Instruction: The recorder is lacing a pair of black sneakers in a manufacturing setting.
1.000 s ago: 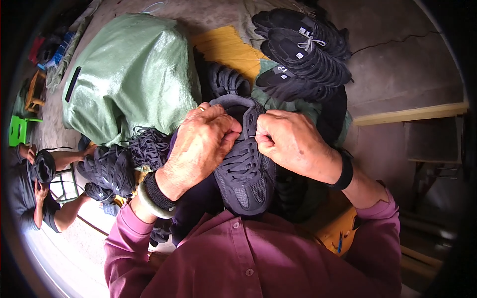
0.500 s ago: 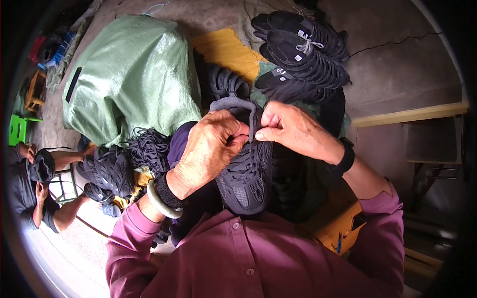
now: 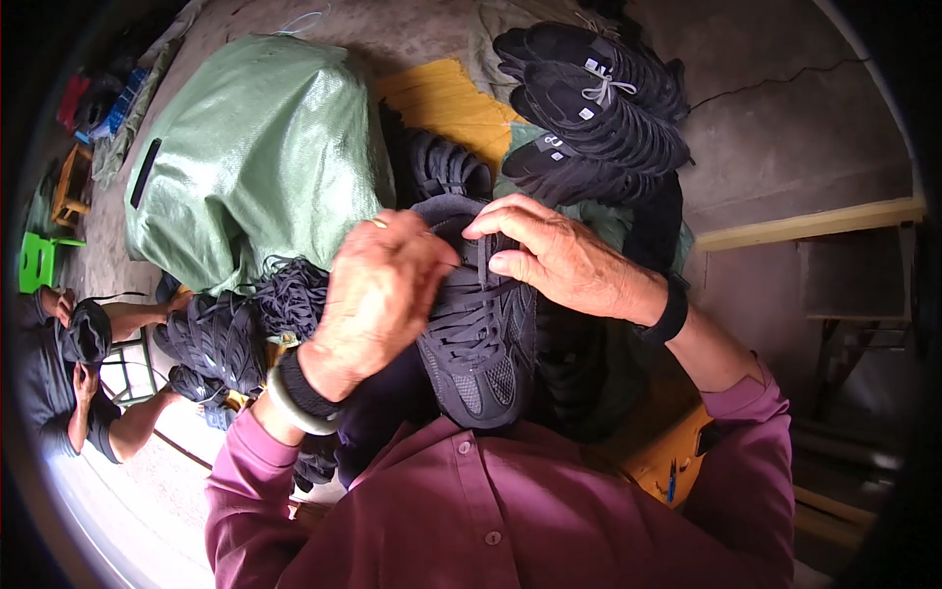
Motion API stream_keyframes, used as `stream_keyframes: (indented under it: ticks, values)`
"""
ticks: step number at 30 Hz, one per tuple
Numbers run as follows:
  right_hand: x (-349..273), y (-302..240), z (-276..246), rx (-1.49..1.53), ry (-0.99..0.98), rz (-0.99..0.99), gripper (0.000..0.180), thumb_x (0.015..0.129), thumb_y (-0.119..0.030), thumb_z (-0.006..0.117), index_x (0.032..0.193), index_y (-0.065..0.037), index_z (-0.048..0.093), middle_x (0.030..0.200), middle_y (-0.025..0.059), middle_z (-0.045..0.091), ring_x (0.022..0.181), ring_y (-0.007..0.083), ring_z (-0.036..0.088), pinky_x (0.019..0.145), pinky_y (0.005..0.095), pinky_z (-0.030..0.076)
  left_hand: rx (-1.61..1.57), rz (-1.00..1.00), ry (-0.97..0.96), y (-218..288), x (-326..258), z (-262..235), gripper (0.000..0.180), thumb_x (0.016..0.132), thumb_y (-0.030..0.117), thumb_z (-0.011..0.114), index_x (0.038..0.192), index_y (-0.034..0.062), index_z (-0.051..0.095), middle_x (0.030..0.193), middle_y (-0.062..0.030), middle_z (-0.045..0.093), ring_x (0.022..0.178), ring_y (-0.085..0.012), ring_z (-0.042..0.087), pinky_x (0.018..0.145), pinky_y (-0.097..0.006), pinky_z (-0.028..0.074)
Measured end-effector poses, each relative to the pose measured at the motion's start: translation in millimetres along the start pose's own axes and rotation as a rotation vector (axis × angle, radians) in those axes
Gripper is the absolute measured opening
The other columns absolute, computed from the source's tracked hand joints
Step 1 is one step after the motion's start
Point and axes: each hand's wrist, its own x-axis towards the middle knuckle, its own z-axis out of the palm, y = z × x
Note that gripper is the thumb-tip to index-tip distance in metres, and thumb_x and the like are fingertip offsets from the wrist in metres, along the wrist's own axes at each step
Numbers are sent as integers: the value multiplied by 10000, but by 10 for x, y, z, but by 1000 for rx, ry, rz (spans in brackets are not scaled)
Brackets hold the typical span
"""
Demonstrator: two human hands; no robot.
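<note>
A: Where's the shoe?
B: Black shoe [image 3: 478, 334], centre of the view, in the person's lap, toe toward the body, collar away. Both hands are on it.

A: Left hand?
B: Left hand [image 3: 378, 294] lies over the shoe's left side, fingers curled in at the laces [image 3: 469, 316]. Looks pinched on a lace near the top eyelets, but the fingertips are hidden, so I can't tell for sure what they grip. Pale bangle [image 3: 294, 407] and a black band on that wrist.

A: Right hand?
B: Right hand [image 3: 564, 257] comes in from the right over the tongue area, fingers bent and pinched at the upper laces, thumb pressed in beside them. Black band on that wrist too.

A: Around it?
B: Big green sack [image 3: 245, 157] up left. Stack of black shoes [image 3: 599, 103] up right, one with pale laces. Yellow cloth [image 3: 446, 98] between sack and stack. Heap of loose black laces [image 3: 289, 294] just left of the left hand, and more black shoes [image 3: 211, 339] beside that.

A: Anyone else?
B: Another person [image 3: 59, 393] at the far left edge, holding a dark shoe [image 3: 86, 334]. Green stool [image 3: 37, 260] above them.
</note>
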Motion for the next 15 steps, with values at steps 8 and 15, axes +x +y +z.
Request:
stream_keyframes:
  ticks: [8,15]
  values:
    - [-6,-41,-16,-1,-14,8,248,1039,-121,544,1259,-11,577,1188,149,577,1021,322,625,925,417,505,476,-479,29,-1104,-855,-744,34,905,68,640,915,56,670,913,-143,623,887,-391,635,798,-470,512]
    - [27,-73,-1,14,-17,-2,245,1022,-83,547,1252,-9,583,1186,150,577,1063,314,605,941,403,501,409,-684,-57,-1249,-1327,-695,100,935,102,625,902,67,713,906,-120,656,869,-340,660,774,-436,530]
